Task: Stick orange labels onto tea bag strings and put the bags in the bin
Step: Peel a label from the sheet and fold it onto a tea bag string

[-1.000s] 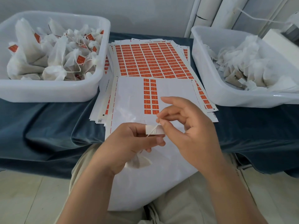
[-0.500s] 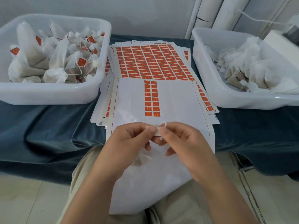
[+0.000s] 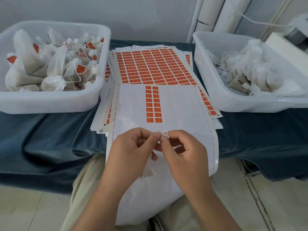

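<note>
**Both hands meet on the label and string**

Since one second ago the right hand [image 3: 185, 152] has come down to the left hand [image 3: 133, 152]. The string, then drawn out on a slant, now makes a small loop [image 3: 165, 131] that stands up above the fingertips. Both grips are closed: thumb and forefinger of each hand pinch the same small label [image 3: 166, 136], of which only a white side shows, with the string at it. The hands face each other with curled fingers, over the near part of the top label sheet [image 3: 183, 114].

The tea bag [image 3: 148, 172] hangs under the left hand, mostly hidden, its long axis pointing down toward the lap. It is thin white mesh, hard to separate from the white paper behind.

The top sheet is glossy and bends over the table [image 3: 258, 130] edge. It carries two short columns of orange labels [image 3: 152, 104]. Behind it lies a full sheet [image 3: 153, 67].

The left bin [image 3: 50, 100], of white plastic, holds bags with orange labels. The right bin [image 3: 233, 104] holds bags without visible labels. A dark blue cloth [image 3: 50, 130] covers the table.
</note>
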Tool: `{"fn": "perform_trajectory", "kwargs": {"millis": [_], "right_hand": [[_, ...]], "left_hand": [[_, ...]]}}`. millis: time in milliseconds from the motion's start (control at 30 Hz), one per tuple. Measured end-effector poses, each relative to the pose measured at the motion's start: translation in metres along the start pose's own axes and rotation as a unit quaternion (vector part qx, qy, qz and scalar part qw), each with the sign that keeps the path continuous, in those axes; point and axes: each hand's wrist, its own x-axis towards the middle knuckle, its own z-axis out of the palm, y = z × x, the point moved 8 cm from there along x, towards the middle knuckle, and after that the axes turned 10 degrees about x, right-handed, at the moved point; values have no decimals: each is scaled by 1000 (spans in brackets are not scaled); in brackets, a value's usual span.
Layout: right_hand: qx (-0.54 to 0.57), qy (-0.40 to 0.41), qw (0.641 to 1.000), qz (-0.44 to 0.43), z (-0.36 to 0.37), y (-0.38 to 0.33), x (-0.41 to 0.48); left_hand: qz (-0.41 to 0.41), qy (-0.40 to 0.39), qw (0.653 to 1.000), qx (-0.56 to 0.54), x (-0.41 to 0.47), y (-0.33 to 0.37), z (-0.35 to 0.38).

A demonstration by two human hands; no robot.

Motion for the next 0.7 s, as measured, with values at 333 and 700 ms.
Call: {"fn": "perform_trajectory", "kwargs": {"millis": [333,700], "right_hand": [[48,28,997,52,-7,8,8],[139,39,983,111,6,21,5]], "left_hand": [[21,-65,993,-101,-3,0,5],[-92,-69,965,-234,6,-24,24]]}}
